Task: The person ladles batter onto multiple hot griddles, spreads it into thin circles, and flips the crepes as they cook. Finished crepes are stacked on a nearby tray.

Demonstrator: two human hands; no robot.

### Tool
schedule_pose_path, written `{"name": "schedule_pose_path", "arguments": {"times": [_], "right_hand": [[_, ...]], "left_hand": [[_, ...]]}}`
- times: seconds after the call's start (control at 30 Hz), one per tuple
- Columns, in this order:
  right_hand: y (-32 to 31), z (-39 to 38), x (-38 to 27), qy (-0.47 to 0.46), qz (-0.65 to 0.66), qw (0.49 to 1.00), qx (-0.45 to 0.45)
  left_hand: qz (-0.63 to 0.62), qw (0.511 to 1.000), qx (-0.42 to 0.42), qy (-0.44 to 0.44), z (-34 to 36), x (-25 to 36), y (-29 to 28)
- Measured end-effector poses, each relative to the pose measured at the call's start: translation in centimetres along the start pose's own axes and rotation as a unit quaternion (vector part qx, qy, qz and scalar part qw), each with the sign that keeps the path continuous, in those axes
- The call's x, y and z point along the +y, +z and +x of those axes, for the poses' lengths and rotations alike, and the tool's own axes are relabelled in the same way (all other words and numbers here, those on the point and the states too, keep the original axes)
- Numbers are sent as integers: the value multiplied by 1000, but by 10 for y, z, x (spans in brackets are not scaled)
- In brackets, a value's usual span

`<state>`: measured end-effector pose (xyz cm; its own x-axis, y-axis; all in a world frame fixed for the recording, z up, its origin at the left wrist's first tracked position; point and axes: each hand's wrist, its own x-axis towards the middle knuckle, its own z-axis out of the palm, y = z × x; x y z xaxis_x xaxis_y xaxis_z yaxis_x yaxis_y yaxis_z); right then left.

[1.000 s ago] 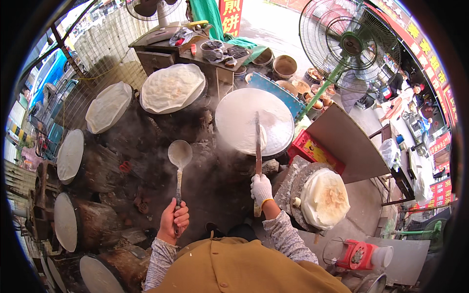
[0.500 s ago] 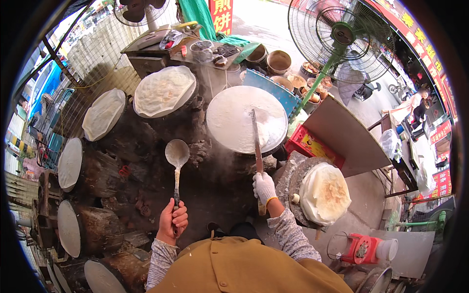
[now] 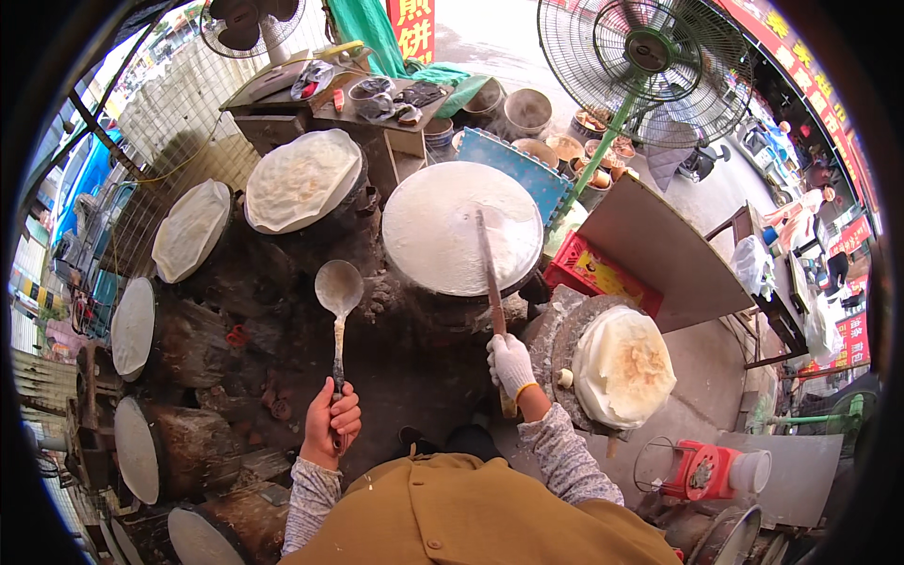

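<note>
My bare left hand [image 3: 331, 424] is closed round the handle of a metal ladle [image 3: 339, 285]. Its batter-coated bowl is held over the dark floor, left of a large round griddle. My right hand [image 3: 511, 363], in a white glove, grips a long flat spatula [image 3: 491, 278]. The spatula's far part lies on the white batter [image 3: 428, 231] covering the griddle. A looser, wetter-looking patch shows to the right of the blade. Right of my gloved hand, a stack of thin pancakes [image 3: 621, 367] rests on a round stone-like stand [image 3: 562, 344].
Two pancakes, a browned one [image 3: 303, 179] and a paler one [image 3: 193, 231], lie on griddles to the left. Several more round griddles curve down that side. A blue panel [image 3: 508, 169], a red crate [image 3: 603, 273] and a green standing fan [image 3: 650, 47] are beyond on the right.
The whole view has shifted slightly, with most things a little further left. The spatula has moved slightly right across the griddle, and the batter there looks smoother. The ladle stays held up.
</note>
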<state>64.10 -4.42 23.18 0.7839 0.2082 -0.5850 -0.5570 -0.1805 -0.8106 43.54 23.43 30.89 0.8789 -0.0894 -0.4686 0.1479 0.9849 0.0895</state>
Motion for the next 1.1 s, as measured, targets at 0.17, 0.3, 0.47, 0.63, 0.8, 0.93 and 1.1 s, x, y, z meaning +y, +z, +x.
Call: {"name": "schedule_pose_path", "arguments": {"times": [0.17, 0.3, 0.47, 0.63, 0.8, 0.93, 1.1], "right_hand": [[46, -17, 24, -31, -107, 991, -81], [-25, -2, 11, 9, -86, 996, 1], [-55, 16, -23, 29, -4, 1000, 1], [-43, -14, 14, 0, -151, 987, -51], [-128, 49, 9, -129, -273, 950, 75], [-126, 48, -42, -23, -249, 968, 5], [-163, 70, -12, -84, -419, 904, 4]], "left_hand": [[-18, 1000, -9, -7, 8, -4, 4], [-18, 1000, -14, -3, 14, -5, 9], [-16, 1000, -11, -12, 24, -12, 10], [-20, 1000, -13, -19, 38, -18, 19], [-16, 999, -14, -27, 57, -26, 34], [-8, 1000, 3, -23, 68, -32, 43], [-5, 1000, -6, 10, 71, -42, 57]]}}
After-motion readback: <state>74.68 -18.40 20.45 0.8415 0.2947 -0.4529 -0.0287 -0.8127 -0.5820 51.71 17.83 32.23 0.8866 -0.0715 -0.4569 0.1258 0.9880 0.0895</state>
